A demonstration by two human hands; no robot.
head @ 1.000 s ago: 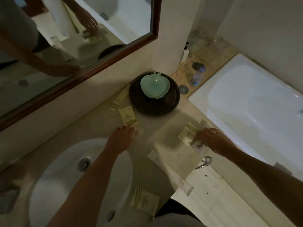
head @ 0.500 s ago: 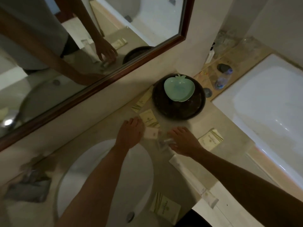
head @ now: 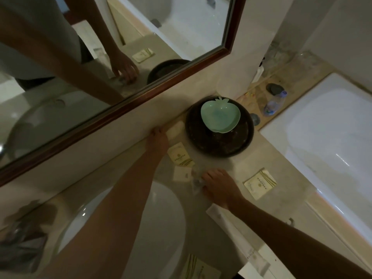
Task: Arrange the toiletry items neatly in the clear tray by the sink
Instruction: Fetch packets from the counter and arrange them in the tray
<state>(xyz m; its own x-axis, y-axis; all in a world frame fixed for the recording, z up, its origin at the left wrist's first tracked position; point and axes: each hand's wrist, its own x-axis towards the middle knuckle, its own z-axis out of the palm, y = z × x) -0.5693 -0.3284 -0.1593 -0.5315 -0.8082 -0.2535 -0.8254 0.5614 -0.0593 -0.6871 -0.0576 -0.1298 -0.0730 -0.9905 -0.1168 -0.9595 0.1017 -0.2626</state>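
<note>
Cream toiletry packets lie on the beige counter around the sink. My left hand (head: 158,139) reaches to the wall, fingertips against a narrow cream packet (head: 175,128); its grip is hidden. My right hand (head: 219,186) lies on the counter with its fingers on a small clear-wrapped item (head: 196,179). Between my hands lie a printed cream packet (head: 180,157) and a small white sachet (head: 182,174). Another printed packet (head: 259,183) lies to the right of my right hand. A long white sachet (head: 235,230) runs under my right forearm. No clear tray is visible.
A dark round bowl (head: 239,146) holds a green apple-shaped dish (head: 220,115) at the back. The white sink basin (head: 161,228) is below my left arm, the bathtub (head: 332,137) on the right. One more packet (head: 201,267) lies near the counter's front edge. A mirror (head: 120,57) hangs above.
My right hand came left from the counter's right side with the small wrapped item to the spot beside the white sachet. My left hand moved from that sachet up to the packet by the wall.
</note>
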